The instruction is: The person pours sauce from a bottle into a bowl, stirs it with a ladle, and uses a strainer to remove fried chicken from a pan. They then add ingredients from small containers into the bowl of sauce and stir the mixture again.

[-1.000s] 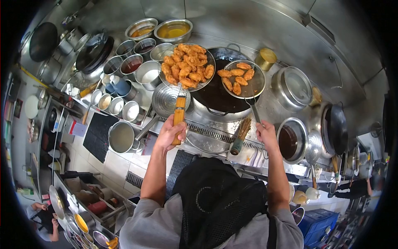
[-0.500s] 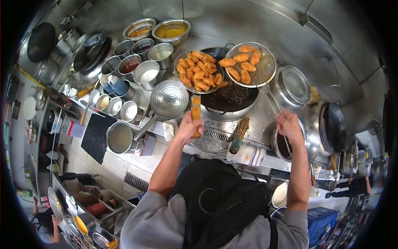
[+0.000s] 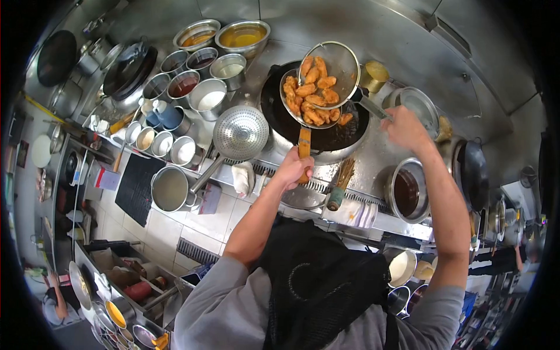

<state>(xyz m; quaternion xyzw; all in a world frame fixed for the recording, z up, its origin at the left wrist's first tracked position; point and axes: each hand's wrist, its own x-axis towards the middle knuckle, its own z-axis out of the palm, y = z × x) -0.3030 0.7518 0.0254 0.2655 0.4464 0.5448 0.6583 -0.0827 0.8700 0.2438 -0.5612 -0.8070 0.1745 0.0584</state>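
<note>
My left hand (image 3: pixel 294 168) is closed around the wooden handle of a strainer (image 3: pixel 304 142), which is held over a dark wok (image 3: pixel 274 96) of oil. Fried chicken wings (image 3: pixel 309 90) are heaped in that strainer. In my right hand (image 3: pixel 406 128) is the metal handle of a mesh skimmer (image 3: pixel 347 61), tilted so that its round rim overlaps the left strainer and the wings. One golden piece (image 3: pixel 345 119) shows by the strainer's right edge, above the dark oil.
A perforated ladle (image 3: pixel 240 133) lies left of the wok, near several metal pots of sauces and seasonings (image 3: pixel 208 99). A bamboo brush (image 3: pixel 341 184) and folded cloth (image 3: pixel 353 214) lie at the counter's front. Right of them stands a pot of dark liquid (image 3: pixel 406 192).
The right skimmer has swung left and tipped over the left strainer, with my right hand rising. My left hand has shifted right with its strainer. A yellow container behind has come into view.
</note>
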